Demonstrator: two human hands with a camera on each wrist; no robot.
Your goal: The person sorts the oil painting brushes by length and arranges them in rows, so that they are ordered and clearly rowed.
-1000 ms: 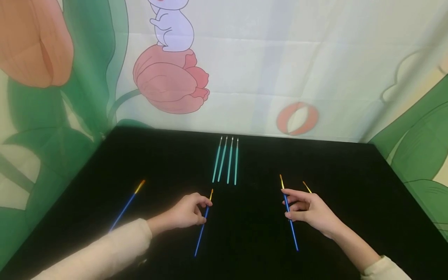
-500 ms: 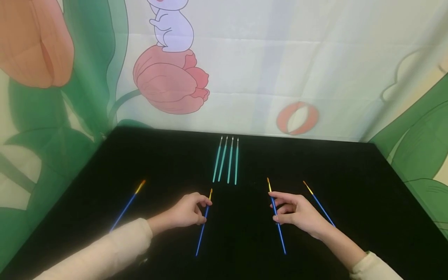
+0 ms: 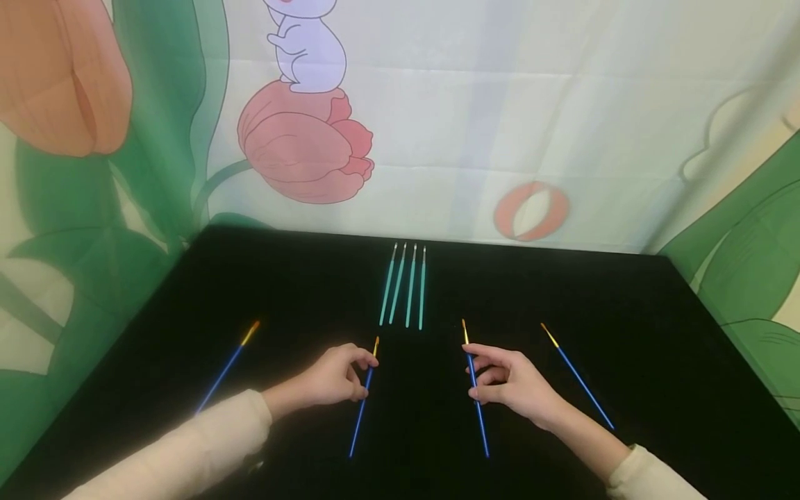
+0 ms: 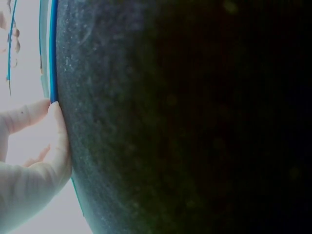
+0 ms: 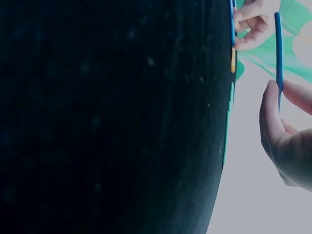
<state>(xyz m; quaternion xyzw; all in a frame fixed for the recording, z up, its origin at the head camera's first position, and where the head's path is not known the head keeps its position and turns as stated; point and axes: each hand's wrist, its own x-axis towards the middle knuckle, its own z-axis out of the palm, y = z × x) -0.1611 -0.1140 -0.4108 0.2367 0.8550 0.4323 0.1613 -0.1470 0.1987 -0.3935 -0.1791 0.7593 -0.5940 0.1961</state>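
My left hand (image 3: 337, 375) pinches a blue-handled paintbrush (image 3: 358, 429) with a gold ferrule and orange bristles, its tip pointing away from me. In the left wrist view, thumb and fingertip meet on the blue handle (image 4: 53, 58), at the level of the tabletop. My right hand (image 3: 519, 382) holds a similar blue paintbrush (image 3: 482, 430) between thumb and fingers, bristles also pointing away. The right wrist view shows this brush (image 5: 279, 48) apart from the black surface, held above it. Several teal paintbrushes (image 3: 410, 292) lie side by side beyond both hands, tips at the far end.
Another blue paintbrush (image 3: 228, 368) lies slanted at the left, partly hidden by the left sleeve (image 3: 206, 437). One more blue paintbrush (image 3: 581, 378) lies to the right of the right hand. A printed curtain (image 3: 437, 139) hangs behind the black table (image 3: 300, 278).
My right hand has moved left with its paintbrush, uncovering the blue paintbrush lying at the right. My left hand and its brush have hardly moved.
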